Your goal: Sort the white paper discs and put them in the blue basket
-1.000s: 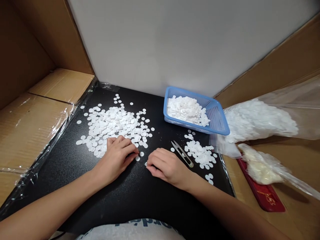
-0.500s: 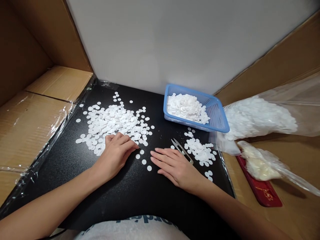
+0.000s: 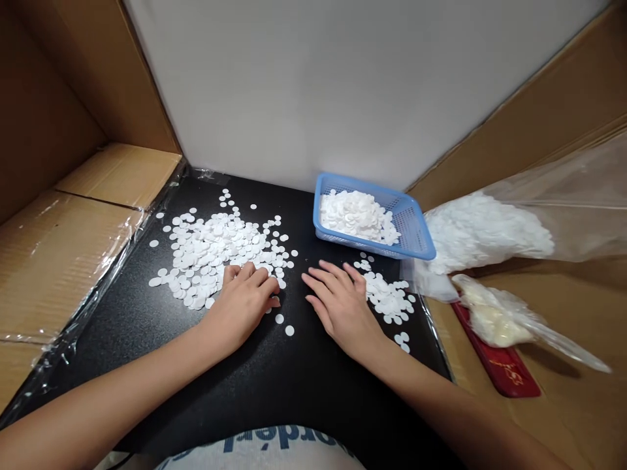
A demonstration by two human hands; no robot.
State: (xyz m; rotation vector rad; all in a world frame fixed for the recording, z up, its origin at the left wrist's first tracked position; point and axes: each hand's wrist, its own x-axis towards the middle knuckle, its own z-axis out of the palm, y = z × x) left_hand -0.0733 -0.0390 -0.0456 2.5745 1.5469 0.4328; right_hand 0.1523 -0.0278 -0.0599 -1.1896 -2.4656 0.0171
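A broad pile of small round white discs [image 3: 200, 254] lies on the black tabletop [image 3: 294, 391]. My left hand [image 3: 245, 307] rests at the pile's near right edge, fingers curled down; whatever is under the fingertips is hidden. Two loose discs [image 3: 289, 331] lie just right of it. My right hand [image 3: 340, 307] is open, palm down, its fingers spread with nothing seen in them. Beyond its fingers on the right is a smaller heap of discs [image 3: 390, 299]. The thread snips seen earlier are covered by this hand.
A blue plastic basket [image 3: 431, 247] with white discs stands at the back right. Beside it lie a clear bag of white pieces [image 3: 490, 232], a small knotted bag [image 3: 499, 320] and a red flat case [image 3: 519, 378]. Cardboard [image 3: 83, 241] and a grey wall [image 3: 294, 85] border the table.
My left hand has shifted right along the pile, fingers more curled. My right hand has turned to point farther forward, its fingers spreading and covering the snips. The view has shifted slightly.
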